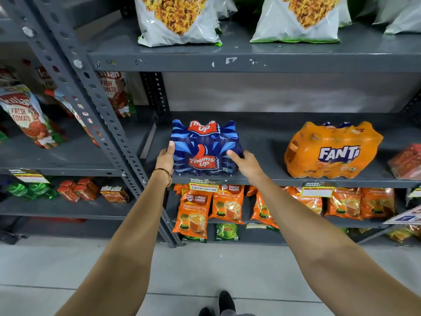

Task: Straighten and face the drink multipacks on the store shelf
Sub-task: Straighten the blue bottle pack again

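Arms both stretched forward, near straight, reaching to the middle shelf point(262, 142). Left hand point(165, 159) flat against left side of the blue Thums Up multipack point(205, 148), thumb up along the front corner, a thin bangle point(164, 175) at the wrist. Right hand point(245, 164) clasps the pack's right lower corner, thumb lying across the front face. Pack gripped between the two hands, sitting at the shelf's front edge, logo facing out. Orange Fanta multipack point(332, 150) stands well apart to the right on the same shelf, slightly turned. Price tag point(204, 185) hangs on the shelf edge just below the blue pack.
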{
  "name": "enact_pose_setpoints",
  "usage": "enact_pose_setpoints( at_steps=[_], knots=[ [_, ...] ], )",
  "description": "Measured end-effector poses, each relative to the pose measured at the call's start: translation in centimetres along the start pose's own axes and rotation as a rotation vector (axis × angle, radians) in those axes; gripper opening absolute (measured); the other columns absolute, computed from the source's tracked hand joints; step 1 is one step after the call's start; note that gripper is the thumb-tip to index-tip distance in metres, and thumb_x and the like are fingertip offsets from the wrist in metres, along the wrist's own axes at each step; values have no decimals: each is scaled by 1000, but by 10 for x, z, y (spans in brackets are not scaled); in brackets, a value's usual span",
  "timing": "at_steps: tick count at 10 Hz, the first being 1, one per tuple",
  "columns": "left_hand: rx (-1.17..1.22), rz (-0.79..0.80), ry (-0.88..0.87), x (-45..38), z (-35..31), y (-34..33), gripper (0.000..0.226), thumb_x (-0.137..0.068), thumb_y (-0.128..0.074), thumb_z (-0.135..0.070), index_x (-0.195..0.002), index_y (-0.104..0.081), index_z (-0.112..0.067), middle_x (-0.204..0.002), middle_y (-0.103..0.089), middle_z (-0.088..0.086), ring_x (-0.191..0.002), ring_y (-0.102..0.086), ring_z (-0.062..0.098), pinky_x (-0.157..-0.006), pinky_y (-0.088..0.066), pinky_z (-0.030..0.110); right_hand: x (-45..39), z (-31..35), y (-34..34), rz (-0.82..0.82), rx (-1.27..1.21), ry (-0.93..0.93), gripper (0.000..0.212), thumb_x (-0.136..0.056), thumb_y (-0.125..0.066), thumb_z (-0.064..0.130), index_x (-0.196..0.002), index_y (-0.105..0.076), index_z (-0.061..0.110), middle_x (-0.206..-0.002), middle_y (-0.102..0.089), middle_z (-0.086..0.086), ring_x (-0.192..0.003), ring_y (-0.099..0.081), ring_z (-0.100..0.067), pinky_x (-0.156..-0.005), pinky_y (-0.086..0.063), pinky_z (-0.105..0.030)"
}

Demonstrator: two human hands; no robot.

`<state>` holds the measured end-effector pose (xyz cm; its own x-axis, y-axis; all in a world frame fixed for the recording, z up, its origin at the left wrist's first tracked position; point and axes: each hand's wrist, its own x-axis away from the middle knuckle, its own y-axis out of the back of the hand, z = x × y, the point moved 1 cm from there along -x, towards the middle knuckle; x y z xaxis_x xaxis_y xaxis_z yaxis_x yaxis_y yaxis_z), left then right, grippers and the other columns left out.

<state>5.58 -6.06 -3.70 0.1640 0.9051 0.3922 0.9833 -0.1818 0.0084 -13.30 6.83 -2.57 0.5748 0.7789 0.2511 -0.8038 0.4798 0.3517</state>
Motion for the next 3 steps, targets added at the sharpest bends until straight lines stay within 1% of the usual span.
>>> enact_pose_setpoints(
  at_steps=[1,2,3],
  knots=[
    [-1,-7,10,5,-2,-2,57,-92,-39,-55,-130,-46,-13,-128,-60,13,-109,-61,26,-93,-52,41,3,3,3,18,8,-17,52,-93,-54,44,-132,-47,9,-131,-60,-10,-115,-62,-26,-97,-53,-37],
    [-142,-97,-41,15,-3,-3,59,-94,-36,-54,-133,-44,-10,-133,-57,15,-115,-58,31,-96,-49,42,3,3,5,55,27,-22,56,-90,-58,47,-132,-46,11,-133,-59,-9,-116,-61,-25,-96,-53,-37],
    [-511,-254,-191,43,-4,-3,61,-97,-34,-46,-145,-31,-8,-147,-42,19,-131,-45,36,-104,-41,46,17,11,9,0,162,38,62,-89,-59,46,-135,-41,9,-137,-54,-10,-121,-58,-27,-93,-51,-35]
  ],
)
